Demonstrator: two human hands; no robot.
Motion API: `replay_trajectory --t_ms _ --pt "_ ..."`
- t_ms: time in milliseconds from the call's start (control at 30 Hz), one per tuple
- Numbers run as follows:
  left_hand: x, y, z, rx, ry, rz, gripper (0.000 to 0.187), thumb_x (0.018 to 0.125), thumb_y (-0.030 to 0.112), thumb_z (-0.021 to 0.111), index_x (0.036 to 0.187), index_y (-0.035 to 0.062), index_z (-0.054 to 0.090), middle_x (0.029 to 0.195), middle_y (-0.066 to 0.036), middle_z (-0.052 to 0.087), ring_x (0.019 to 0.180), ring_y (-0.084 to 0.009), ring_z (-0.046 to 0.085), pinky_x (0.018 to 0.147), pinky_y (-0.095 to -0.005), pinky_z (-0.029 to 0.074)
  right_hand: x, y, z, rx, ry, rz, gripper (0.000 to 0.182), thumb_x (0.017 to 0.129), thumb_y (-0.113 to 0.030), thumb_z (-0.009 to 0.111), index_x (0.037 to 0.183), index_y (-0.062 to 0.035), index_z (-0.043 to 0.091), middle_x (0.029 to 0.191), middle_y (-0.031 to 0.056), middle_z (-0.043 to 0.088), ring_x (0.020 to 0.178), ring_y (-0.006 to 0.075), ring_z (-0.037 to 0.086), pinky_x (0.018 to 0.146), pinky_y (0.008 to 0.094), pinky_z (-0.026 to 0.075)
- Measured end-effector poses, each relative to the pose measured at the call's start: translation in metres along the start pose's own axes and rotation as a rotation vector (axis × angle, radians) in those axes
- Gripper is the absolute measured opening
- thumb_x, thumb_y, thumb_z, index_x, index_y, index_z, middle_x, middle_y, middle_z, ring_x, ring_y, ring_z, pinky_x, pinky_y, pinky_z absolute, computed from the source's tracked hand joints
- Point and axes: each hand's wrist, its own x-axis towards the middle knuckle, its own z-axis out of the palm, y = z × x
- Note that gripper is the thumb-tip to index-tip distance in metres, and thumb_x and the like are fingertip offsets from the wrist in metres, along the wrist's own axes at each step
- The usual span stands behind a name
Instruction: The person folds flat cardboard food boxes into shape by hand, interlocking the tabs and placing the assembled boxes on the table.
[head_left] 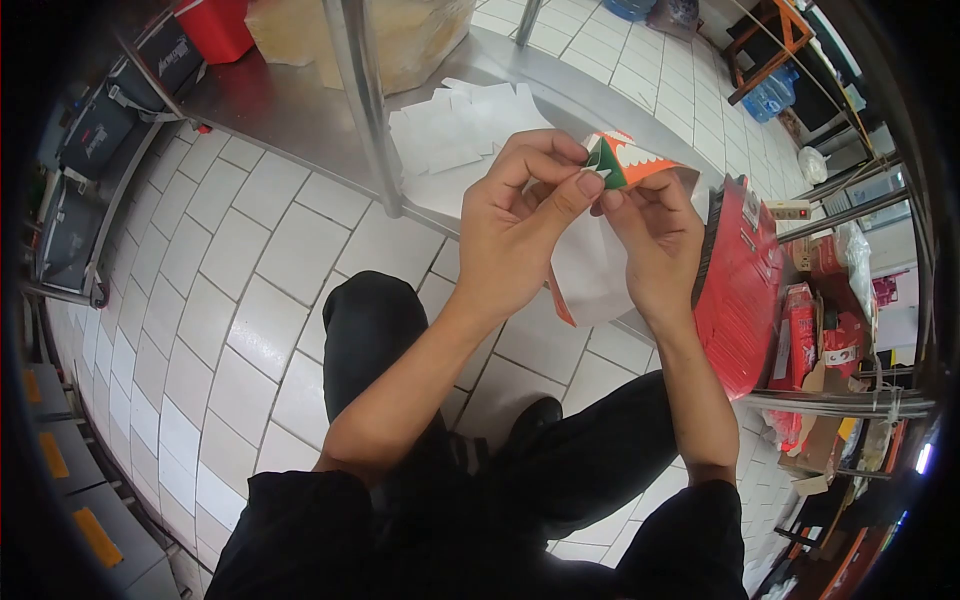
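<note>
A printed food carton (640, 160) in orange, green and white is held up between my hands, partly folded. Its plain white inner panel (590, 265) hangs below, between my wrists. My left hand (525, 215) pinches the carton's green corner between thumb and fingers. On the other side, my right hand (660, 235) grips the same corner area, its thumb close to the left thumb and its fingers partly behind the card. Behind my left hand, a pile of flat white card blanks (450, 130) lies on the steel table (290, 110).
To the right stands a stack of flat red pieces (740, 290). A red container (215, 30) and a yellowish wrapped bundle (350, 40) sit at the back left. A steel post (362, 100) rises by the table. Grey crates (100, 130) line the left.
</note>
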Motion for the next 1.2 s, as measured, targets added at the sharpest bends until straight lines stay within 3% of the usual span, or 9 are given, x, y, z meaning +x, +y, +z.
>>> replay_trajectory --t_ms 167,233,467,533,667,733,900,1200 --pt "0.002 -0.002 -0.008 0.011 -0.088 -0.030 0.007 0.090 0.003 0.066 0.089 -0.0020 0.061 0.111 -0.007 0.052 0.088 -0.0159 0.059 0.079 -0.0296 0.050 0.002 0.001 -0.005 0.036 -0.038 0.008 0.013 0.091 0.001 0.062 0.103 0.0005 0.057 0.100 0.0066 0.064 0.089 0.0134 0.062 0.075 0.0260 0.048" --pt "0.003 -0.002 -0.008 -0.129 -0.073 -0.091 0.007 0.090 0.004 0.066 0.089 -0.0016 0.062 0.110 -0.006 0.052 0.087 -0.0159 0.059 0.078 -0.0290 0.049 0.002 -0.003 -0.004 0.045 -0.041 0.017 0.013 0.091 0.002 0.062 0.103 0.0007 0.056 0.100 0.0071 0.064 0.090 0.0144 0.063 0.076 0.0265 0.049" --pt "0.004 0.002 -0.011 -0.074 -0.102 -0.136 0.009 0.089 0.006 0.068 0.088 -0.0009 0.062 0.111 -0.006 0.052 0.090 -0.0152 0.059 0.080 -0.0292 0.051 0.001 -0.005 -0.002 0.079 -0.046 0.022 0.019 0.090 0.002 0.063 0.108 0.0006 0.057 0.100 0.0068 0.064 0.093 0.0152 0.063 0.081 0.0280 0.051" --pt "0.004 -0.002 -0.010 0.203 -0.144 0.063 0.010 0.088 0.006 0.069 0.087 -0.0009 0.062 0.114 -0.007 0.051 0.094 -0.0149 0.058 0.082 -0.0289 0.052 0.001 -0.006 -0.002 0.105 -0.002 0.039 0.021 0.090 0.002 0.064 0.110 0.0006 0.057 0.100 0.0067 0.064 0.094 0.0151 0.063 0.081 0.0280 0.051" --pt "0.006 0.001 -0.012 0.249 -0.176 0.064 0.010 0.087 0.005 0.070 0.087 -0.0006 0.062 0.116 -0.008 0.051 0.097 -0.0146 0.058 0.084 -0.0285 0.052 0.001 0.001 -0.013 0.046 -0.032 0.034 0.019 0.089 -0.002 0.067 0.107 0.0011 0.060 0.098 0.0070 0.065 0.091 0.0149 0.062 0.082 0.0280 0.050" --pt "0.006 0.002 -0.012 0.044 -0.159 -0.069 0.009 0.086 0.004 0.071 0.086 0.0001 0.062 0.118 -0.008 0.050 0.100 -0.0142 0.057 0.086 -0.0284 0.051 0.002 -0.001 -0.016 0.047 -0.073 0.007 0.017 0.090 -0.006 0.067 0.105 0.0013 0.061 0.098 0.0073 0.065 0.088 0.0150 0.062 0.081 0.0283 0.050" --pt "0.004 -0.003 -0.013 0.132 -0.160 0.007 0.008 0.087 0.004 0.070 0.087 -0.0004 0.063 0.119 -0.008 0.049 0.103 -0.0144 0.055 0.086 -0.0286 0.051 0.005 -0.006 -0.012 -0.037 -0.009 -0.013 0.023 0.096 -0.021 0.062 0.102 0.0015 0.062 0.093 0.0082 0.066 0.081 0.0164 0.061 0.078 0.0302 0.049" --pt "0.000 -0.004 -0.006 -0.058 -0.102 -0.051 0.009 0.087 0.005 0.071 0.088 0.0006 0.063 0.119 -0.008 0.048 0.106 -0.0150 0.054 0.087 -0.0309 0.050 0.002 -0.006 -0.011 -0.007 -0.053 0.000 0.019 0.093 -0.013 0.066 0.104 0.0010 0.060 0.097 0.0091 0.067 0.085 0.0150 0.062 0.077 0.0286 0.051"
